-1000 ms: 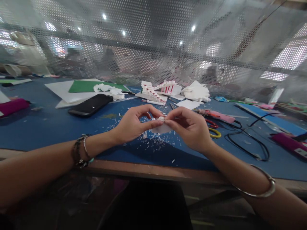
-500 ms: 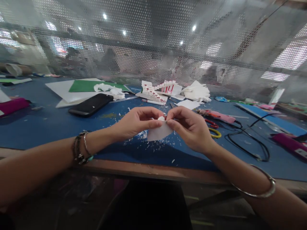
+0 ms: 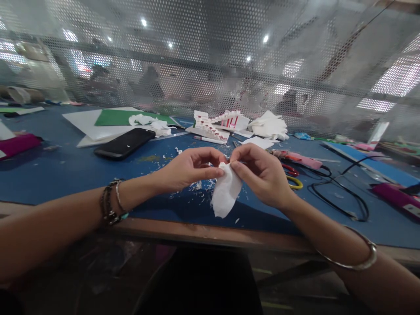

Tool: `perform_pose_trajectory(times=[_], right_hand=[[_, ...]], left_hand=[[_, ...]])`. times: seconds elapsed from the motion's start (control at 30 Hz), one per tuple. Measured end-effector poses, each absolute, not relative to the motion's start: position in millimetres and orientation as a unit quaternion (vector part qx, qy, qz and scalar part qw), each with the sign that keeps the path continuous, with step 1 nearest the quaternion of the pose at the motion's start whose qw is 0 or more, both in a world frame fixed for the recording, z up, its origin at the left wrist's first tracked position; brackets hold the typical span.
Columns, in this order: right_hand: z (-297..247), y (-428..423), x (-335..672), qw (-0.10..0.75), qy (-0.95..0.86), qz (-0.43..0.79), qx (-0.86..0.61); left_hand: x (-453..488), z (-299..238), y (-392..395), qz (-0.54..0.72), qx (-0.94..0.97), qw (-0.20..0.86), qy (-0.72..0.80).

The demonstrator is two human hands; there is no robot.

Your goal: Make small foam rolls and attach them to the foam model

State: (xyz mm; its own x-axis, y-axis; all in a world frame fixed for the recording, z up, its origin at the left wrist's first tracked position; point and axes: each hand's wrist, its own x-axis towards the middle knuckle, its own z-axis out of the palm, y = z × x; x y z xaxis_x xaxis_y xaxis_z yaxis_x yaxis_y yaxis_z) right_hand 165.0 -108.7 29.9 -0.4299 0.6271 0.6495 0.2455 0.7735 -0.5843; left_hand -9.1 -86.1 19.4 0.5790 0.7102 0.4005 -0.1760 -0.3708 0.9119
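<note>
A small white piece of thin paper (image 3: pixel 226 194), perhaps tissue, hangs between my hands above the table. My left hand (image 3: pixel 200 168) pinches its gathered top edge between thumb and fingers. My right hand (image 3: pixel 259 173) is closed on the same edge, just to the right, the fingertips of both hands almost meeting. Below lie many tiny white paper shreds (image 3: pixel 197 186) on the blue tabletop (image 3: pixel 157 210). Beyond my hands is a white stepped paper model (image 3: pixel 210 124) with red marks, and a pen (image 3: pixel 210 139) lies before it.
A black phone (image 3: pixel 124 143) lies left, near white and green sheets (image 3: pixel 123 118) and crumpled tissue (image 3: pixel 157 126). Stacked white tissue (image 3: pixel 269 124) is at the back. Scissors with a yellow handle (image 3: pixel 295 183), a pink tool (image 3: pixel 305 161) and its black cable (image 3: pixel 341 210) are right.
The paper's hanging part has turned from a wide, flat shape to a narrower one that droops lower. Both hands stay nearly in place, still pinching its top.
</note>
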Motion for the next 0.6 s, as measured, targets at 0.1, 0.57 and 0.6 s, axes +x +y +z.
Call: perform_pose_trajectory(times=[0.1,0.57,0.6], right_hand=[[29.9,-106.6,167.0,0.457,-0.833,0.179,-0.255],[33.7,-104.3,171.2,0.403,-0.874,0.064,-0.265],[34.1,-104.4,171.3,0.398,-0.875,0.066,-0.267]], left_hand=[[-8.6,19.7,-84.9,0.419,0.714,0.519,0.213],[-9.2,20.7,-83.3,0.416,0.724,0.49,0.249],[-9.1,21.2,-83.4,0.418,0.726,0.485,0.25]])
